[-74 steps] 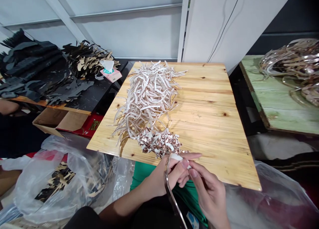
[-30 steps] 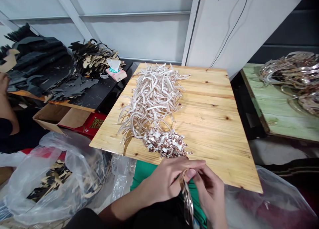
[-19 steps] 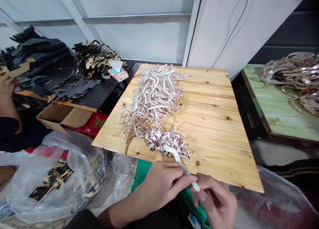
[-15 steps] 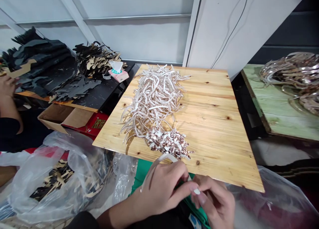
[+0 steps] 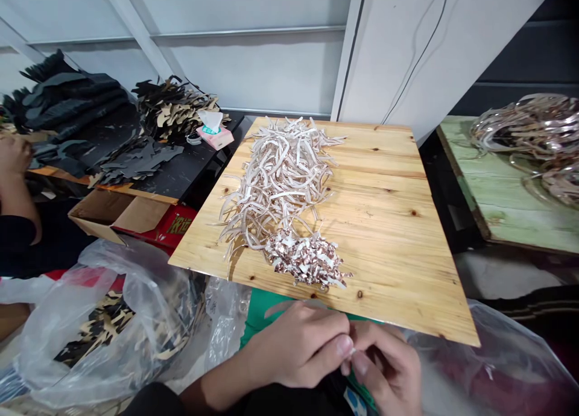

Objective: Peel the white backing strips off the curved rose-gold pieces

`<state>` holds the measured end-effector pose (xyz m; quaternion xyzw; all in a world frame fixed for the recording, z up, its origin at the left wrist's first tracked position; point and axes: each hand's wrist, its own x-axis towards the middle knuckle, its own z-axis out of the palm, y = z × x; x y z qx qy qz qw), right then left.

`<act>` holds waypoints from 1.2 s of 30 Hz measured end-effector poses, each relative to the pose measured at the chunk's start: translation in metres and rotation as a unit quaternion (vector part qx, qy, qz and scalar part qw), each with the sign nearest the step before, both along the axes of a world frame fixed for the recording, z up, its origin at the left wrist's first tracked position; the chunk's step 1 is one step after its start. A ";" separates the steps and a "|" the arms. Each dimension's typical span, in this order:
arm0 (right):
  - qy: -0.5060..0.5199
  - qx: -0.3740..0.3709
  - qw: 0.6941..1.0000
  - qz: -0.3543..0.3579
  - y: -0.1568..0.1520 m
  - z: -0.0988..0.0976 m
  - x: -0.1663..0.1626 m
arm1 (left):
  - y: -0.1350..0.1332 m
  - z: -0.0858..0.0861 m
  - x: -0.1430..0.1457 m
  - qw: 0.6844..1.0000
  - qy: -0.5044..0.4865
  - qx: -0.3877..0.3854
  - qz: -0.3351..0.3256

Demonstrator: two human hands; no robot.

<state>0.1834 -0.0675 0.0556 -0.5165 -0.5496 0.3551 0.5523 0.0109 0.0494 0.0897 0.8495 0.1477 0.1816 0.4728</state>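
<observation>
The person's bare left hand (image 5: 294,351) curls loosely, knuckles up, its slim bare left forearm (image 5: 217,386) reaching in from the lower left. The left thumb (image 5: 344,345) points toward the bare right hand (image 5: 389,368), whose curled right fingertips (image 5: 359,363) meet it closely. The two hands nearly touch; the pinch itself is partly hidden.
</observation>
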 end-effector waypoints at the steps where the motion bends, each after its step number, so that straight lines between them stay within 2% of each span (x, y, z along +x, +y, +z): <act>1: 0.024 0.004 1.000 -0.002 0.000 -0.001 -0.001 | 0.000 -0.001 0.000 1.000 -0.007 0.003 -0.001; 6: 0.108 0.017 0.994 -0.010 0.004 0.002 -0.006 | -0.003 -0.012 0.004 0.998 -0.056 -0.012 -0.009; 11: 0.229 -0.018 0.973 -0.001 0.007 0.005 -0.008 | -0.007 -0.023 0.007 0.987 -0.113 -0.112 -0.015; 16: 0.360 -0.009 0.931 0.055 0.010 0.005 -0.012 | -0.011 -0.022 0.011 0.944 -0.205 -0.259 -0.026; 20: 0.393 -0.036 0.917 0.058 0.013 0.004 -0.014 | -0.012 -0.024 0.011 0.911 -0.236 -0.338 -0.008; 23: 0.353 -0.042 0.934 0.037 0.015 0.001 -0.015 | -0.012 -0.024 0.007 0.920 -0.224 -0.320 0.027; 26: 0.218 -0.041 0.975 -0.020 0.017 -0.002 -0.015 | -0.009 -0.018 0.000 0.942 -0.183 -0.277 0.052; 28: 0.114 -0.046 0.992 -0.039 0.017 -0.002 -0.016 | -0.006 -0.010 -0.004 0.962 -0.121 -0.237 0.062; 31: 0.037 -0.050 0.997 -0.034 0.017 0.000 -0.016 | -0.001 -0.001 -0.008 0.981 -0.025 -0.177 0.070; 36: 0.015 -0.002 1.000 -0.025 0.017 0.002 -0.014 | 0.001 0.004 -0.003 0.988 0.047 -0.125 0.073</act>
